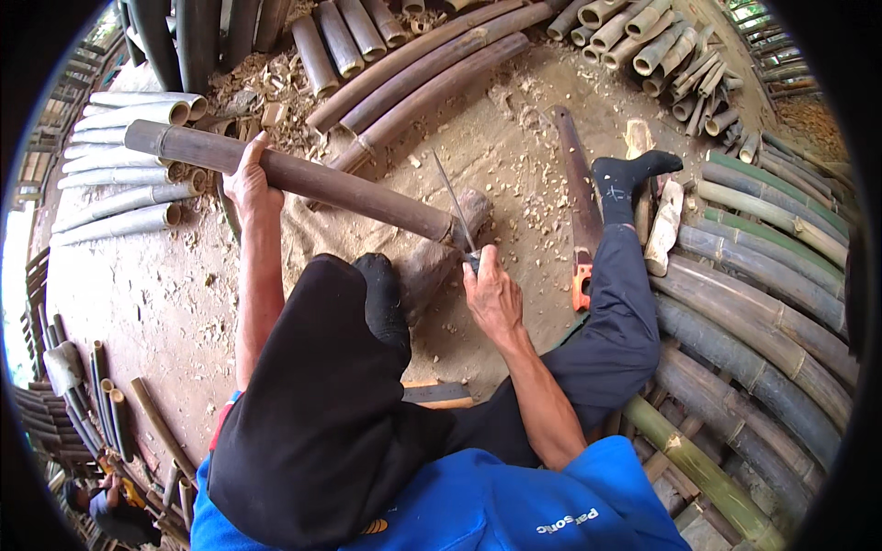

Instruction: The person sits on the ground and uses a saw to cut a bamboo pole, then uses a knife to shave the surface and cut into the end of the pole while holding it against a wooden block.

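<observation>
My left hand [254, 186] is wrapped round a dark brown bamboo pole [322, 182], gripping it nearer its far left end. The pole slants down to the right, and its near end lies at a wooden block [429, 271] on the floor. My right hand [494, 296] is closed on the dark handle of a knife [451, 197] with a long, narrow blade. That blade points up and away, crossing just beside the pole's near end. Whether it touches the bamboo I cannot tell.
A saw [577, 207] with an orange handle lies by my right leg. Bamboo poles [753, 312] line the right side, and cut tubes [643, 41] are piled far right. Long pieces [432, 83] lie ahead; pale tubes [129, 170] are stacked left. Another person [115, 510] is at lower left.
</observation>
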Motion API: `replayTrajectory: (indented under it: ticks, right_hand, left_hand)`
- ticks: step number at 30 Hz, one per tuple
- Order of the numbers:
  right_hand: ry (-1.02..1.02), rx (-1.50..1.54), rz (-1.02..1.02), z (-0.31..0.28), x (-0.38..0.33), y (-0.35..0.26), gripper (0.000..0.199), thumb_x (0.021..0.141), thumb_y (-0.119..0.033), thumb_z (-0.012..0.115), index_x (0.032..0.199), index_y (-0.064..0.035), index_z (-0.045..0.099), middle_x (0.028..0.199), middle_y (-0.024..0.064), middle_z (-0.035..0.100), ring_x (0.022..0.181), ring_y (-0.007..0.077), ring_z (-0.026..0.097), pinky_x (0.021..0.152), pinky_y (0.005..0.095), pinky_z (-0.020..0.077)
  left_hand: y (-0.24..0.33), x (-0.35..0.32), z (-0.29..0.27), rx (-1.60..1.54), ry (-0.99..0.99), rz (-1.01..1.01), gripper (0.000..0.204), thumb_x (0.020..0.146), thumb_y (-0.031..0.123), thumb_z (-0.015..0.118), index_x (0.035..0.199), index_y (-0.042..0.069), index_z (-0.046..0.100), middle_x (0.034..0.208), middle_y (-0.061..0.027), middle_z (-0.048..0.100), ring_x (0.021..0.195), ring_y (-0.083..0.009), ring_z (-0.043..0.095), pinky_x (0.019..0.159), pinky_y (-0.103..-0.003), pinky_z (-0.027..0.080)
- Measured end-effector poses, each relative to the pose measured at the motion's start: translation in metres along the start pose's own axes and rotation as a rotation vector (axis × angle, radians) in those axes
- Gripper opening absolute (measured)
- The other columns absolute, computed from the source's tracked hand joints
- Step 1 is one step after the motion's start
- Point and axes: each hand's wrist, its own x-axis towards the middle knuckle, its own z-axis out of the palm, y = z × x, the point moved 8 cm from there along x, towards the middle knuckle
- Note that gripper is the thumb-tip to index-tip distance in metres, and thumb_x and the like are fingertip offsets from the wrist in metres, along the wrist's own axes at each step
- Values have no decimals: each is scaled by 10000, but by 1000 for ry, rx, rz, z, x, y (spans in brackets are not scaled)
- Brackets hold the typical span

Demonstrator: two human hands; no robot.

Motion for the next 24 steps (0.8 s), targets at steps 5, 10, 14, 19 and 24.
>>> replayTrajectory:
  ticks: [5, 10, 14, 19, 24]
  right_hand:
    - [121, 184, -158, -58, -15, -66, 275, 1005, -219, 606, 1093, -24, 433, 923, 253, 665, 793, 456, 681, 633, 528, 533]
    - [-1, -97, 30, 0, -4, 20, 267, 1011, -231, 587, 1095, -26, 438, 949, 269, 673, 826, 458, 694, 675, 531, 547]
    - [-199, 30, 170, -5, -4, 0, 289, 1015, -267, 578, 1099, -28, 440, 945, 265, 676, 841, 493, 676, 693, 575, 529]
    - [197, 304, -234, -65, -22, -63, 281, 1017, -276, 585, 1099, -41, 454, 946, 231, 660, 802, 460, 679, 665, 506, 543]
    - [-161, 4, 195, -3, 1, 22, 286, 1020, -295, 567, 1114, -47, 459, 905, 304, 673, 877, 530, 652, 722, 608, 487]
  left_hand:
    - [14, -3, -15, 77, 56, 41, 534, 704, -20, 876, 1154, -19, 589, 966, -108, 675, 799, -220, 673, 733, -388, 593]
    - [7, -21, 27, 78, -2, 66, 567, 702, -6, 878, 1188, -30, 589, 1002, -115, 673, 838, -226, 672, 788, -393, 591]
    - [18, -9, 5, 97, 19, 138, 518, 702, 26, 888, 1134, -11, 606, 1005, -110, 684, 863, -226, 680, 791, -397, 586]
    - [17, -10, 22, 12, -170, 26, 526, 707, 40, 891, 1136, -3, 588, 959, -101, 688, 812, -227, 689, 773, -387, 583]
    - [25, -27, 51, 44, -221, 70, 462, 728, 99, 887, 1106, 20, 634, 1001, -88, 685, 881, -220, 668, 811, -374, 563]
